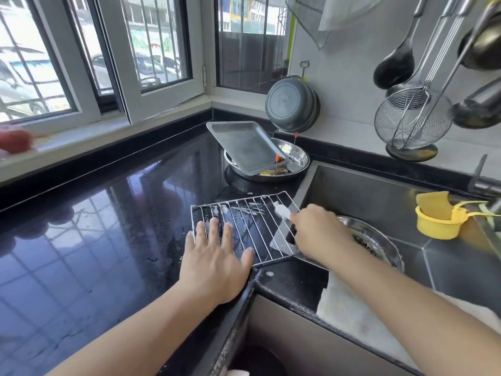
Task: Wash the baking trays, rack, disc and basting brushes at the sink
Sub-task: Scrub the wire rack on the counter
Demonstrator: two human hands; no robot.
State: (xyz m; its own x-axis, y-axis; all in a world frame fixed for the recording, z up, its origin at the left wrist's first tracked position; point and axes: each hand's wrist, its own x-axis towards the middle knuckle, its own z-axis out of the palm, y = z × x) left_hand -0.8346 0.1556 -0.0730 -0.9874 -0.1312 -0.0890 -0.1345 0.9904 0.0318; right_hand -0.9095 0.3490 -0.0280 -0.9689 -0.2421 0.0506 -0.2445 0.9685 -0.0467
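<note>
A wire rack lies flat on the black counter, its right end over the sink's edge, streaked with white suds. My left hand presses flat on the rack's near left part, fingers straight. My right hand grips a soapy white scrubber and holds it against the rack's right bars. Behind, a grey baking tray leans tilted in a steel bowl, where orange-tipped brush handles stick up. A steel dish sits in the sink.
The sink opens at right, with a yellow cup and sponge on its rim. A dark pan leans on the wall; ladles and a wire skimmer hang above. A white cloth drapes the near sink edge.
</note>
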